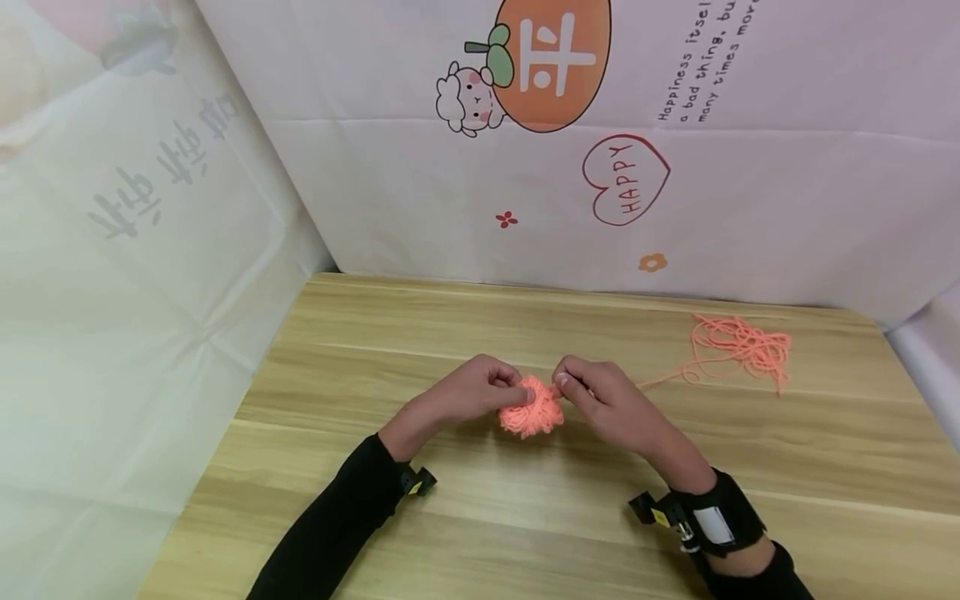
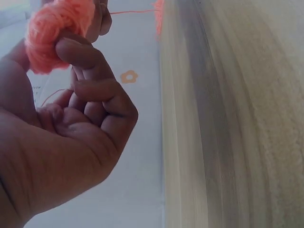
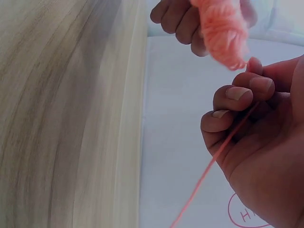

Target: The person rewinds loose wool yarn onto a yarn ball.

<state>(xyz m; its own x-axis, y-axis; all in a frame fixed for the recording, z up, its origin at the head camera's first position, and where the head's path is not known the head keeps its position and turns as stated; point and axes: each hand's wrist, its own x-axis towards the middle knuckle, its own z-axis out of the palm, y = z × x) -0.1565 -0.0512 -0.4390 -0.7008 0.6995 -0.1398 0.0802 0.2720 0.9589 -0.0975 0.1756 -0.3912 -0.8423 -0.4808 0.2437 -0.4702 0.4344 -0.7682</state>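
A small ball of coral-pink yarn (image 1: 534,417) is held above the table by my left hand (image 1: 483,388), its thumb and fingers pinching it from the left. In the left wrist view the same yarn ball (image 2: 45,45) sits between the thumb and curled fingers (image 2: 83,54). Close by on the right, my right hand (image 1: 611,404) pinches the yarn strand just beside the ball. The right wrist view shows that strand (image 3: 209,166) running out through the curled fingers of the right hand (image 3: 266,128).
A loose, tangled heap of the same yarn (image 1: 742,346) lies at the table's back right, joined by a strand to the right hand. The wooden table (image 1: 525,525) meets a white printed cloth (image 1: 420,200) at the back, and another cloth (image 1: 135,333) hangs at the left.
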